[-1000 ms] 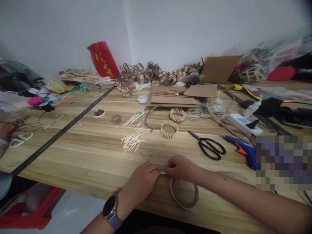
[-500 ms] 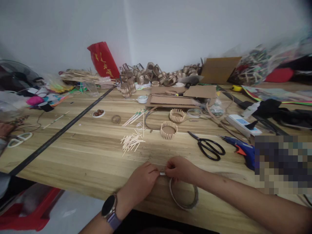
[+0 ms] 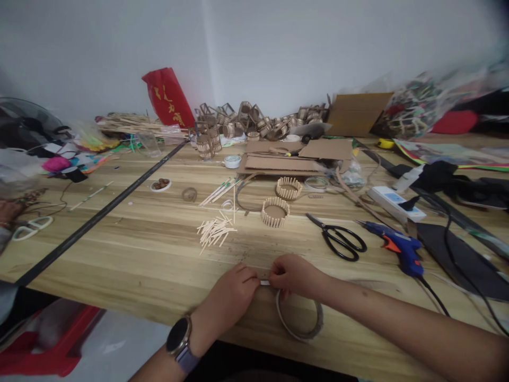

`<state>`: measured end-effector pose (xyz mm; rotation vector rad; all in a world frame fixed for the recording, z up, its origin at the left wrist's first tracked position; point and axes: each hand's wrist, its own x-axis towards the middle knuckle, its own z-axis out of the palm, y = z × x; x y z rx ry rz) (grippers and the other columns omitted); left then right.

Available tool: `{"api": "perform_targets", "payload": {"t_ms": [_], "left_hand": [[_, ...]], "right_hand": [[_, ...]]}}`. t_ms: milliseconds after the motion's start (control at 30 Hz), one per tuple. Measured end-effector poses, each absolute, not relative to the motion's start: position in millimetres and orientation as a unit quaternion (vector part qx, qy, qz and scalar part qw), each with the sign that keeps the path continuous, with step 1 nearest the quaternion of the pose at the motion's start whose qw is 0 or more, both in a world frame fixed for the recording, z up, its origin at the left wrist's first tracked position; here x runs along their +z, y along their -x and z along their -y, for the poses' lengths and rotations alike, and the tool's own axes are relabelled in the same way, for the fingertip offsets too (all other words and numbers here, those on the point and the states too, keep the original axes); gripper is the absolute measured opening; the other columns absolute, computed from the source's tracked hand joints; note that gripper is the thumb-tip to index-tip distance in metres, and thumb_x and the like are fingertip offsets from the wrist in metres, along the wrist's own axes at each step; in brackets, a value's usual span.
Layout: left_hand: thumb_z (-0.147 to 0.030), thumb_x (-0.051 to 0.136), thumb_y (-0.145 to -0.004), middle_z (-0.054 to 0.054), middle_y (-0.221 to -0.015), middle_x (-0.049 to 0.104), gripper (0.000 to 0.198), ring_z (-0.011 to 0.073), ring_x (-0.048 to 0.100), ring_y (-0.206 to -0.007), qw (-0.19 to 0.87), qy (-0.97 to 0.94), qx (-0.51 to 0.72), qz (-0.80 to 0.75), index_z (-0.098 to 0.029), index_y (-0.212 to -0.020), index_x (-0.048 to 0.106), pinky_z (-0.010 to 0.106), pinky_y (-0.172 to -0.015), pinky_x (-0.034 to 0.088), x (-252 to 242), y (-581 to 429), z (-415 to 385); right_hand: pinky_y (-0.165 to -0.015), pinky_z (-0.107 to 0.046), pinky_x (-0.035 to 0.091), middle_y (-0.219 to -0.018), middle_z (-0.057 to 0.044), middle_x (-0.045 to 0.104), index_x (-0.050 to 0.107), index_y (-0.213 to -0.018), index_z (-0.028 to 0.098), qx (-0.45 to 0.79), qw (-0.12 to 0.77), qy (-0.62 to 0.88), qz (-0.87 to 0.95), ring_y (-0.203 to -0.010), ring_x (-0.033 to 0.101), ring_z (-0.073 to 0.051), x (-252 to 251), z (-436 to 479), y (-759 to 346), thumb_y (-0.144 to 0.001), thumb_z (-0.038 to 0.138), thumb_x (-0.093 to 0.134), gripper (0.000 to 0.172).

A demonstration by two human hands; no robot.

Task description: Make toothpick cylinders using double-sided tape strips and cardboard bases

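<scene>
Near the front edge of the surface (image 3: 119,254), I see my left hand (image 3: 233,294) and right hand (image 3: 294,276) each pinching 1 small white strip (image 3: 265,283), just beside the cardboard ring (image 3: 320,321) lying flat under my right hand.

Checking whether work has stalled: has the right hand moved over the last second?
No. The right hand stays in the same place relative to the scissors, pinching at the top edge of the ring.
</scene>
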<state>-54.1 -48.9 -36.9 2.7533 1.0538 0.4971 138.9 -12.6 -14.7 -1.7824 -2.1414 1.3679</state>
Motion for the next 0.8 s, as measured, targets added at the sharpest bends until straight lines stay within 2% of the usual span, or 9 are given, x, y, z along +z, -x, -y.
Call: {"api": "perform_targets", "payload": {"t_ms": [300,800], "left_hand": [[-0.006,0.051,-0.09,0.004,-0.084,0.064,0.018,0.0184,0.057,-0.083,0.07,-0.915,0.173,-0.357,-0.015,-0.082,0.065,0.033,-0.08,0.052,-36.8,53.9,49.2],[-0.007,0.049,-0.092,0.004,-0.083,0.064,0.02,0.0186,0.057,-0.082,0.058,-0.919,0.172,-0.351,-0.015,-0.082,0.065,0.032,-0.079,0.052,-37.1,53.6,48.6]], "right_hand": [[-0.042,-0.017,0.035,-0.05,0.0,0.066,0.064,-0.057,0.017,0.431,0.024,0.578,0.693,-0.054,0.066,-0.015,-14.8,13.0,-138.1,-0.067,0.017,0.055,0.014],[-0.043,-0.016,0.039,-0.046,0.002,0.062,0.062,-0.055,0.017,0.459,0.032,0.567,0.683,-0.052,0.066,-0.014,-17.5,12.8,-138.4,-0.069,0.016,0.053,0.016]]}}
